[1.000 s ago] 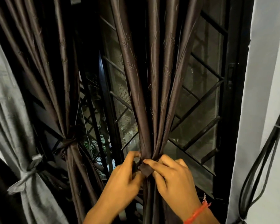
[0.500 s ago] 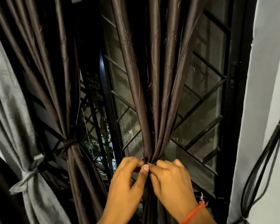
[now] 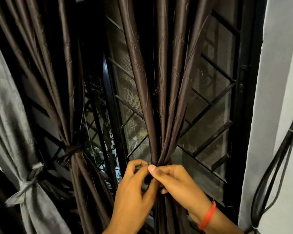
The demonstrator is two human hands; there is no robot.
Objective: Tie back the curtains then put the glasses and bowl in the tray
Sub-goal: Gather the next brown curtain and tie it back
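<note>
A dark brown curtain (image 3: 161,92) is seen hanging down the centre of the frame, its folds gathered into a narrow bunch at lower centre. At that gathered point two bare hands are raised from the bottom edge. The left hand (image 3: 134,191) is shown at lower centre, its fingers (image 3: 139,163) curled and its thumb pressed against a dark strip of the curtain's fabric, which is pinched there. The right hand (image 3: 178,184) is placed just beside it, touching it, with the thumb laid across the bunch and the other fingers curled around the fabric from the right; an orange thread bracelet (image 3: 208,217) is worn on its wrist. A second brown curtain (image 3: 66,98) is seen left of centre, already cinched by a knotted tie (image 3: 71,150) of the same cloth. At the far left a grey curtain (image 3: 5,115) is bound by a grey tie (image 3: 28,181) at lower left. Behind the curtains a dark window grille (image 3: 210,105) with diagonal bars is visible. A white wall (image 3: 277,81) fills the right edge, with looped black cables (image 3: 274,166) hung against it. The glasses, bowl and tray named in the task are outside the view, so no containers can be described.
</note>
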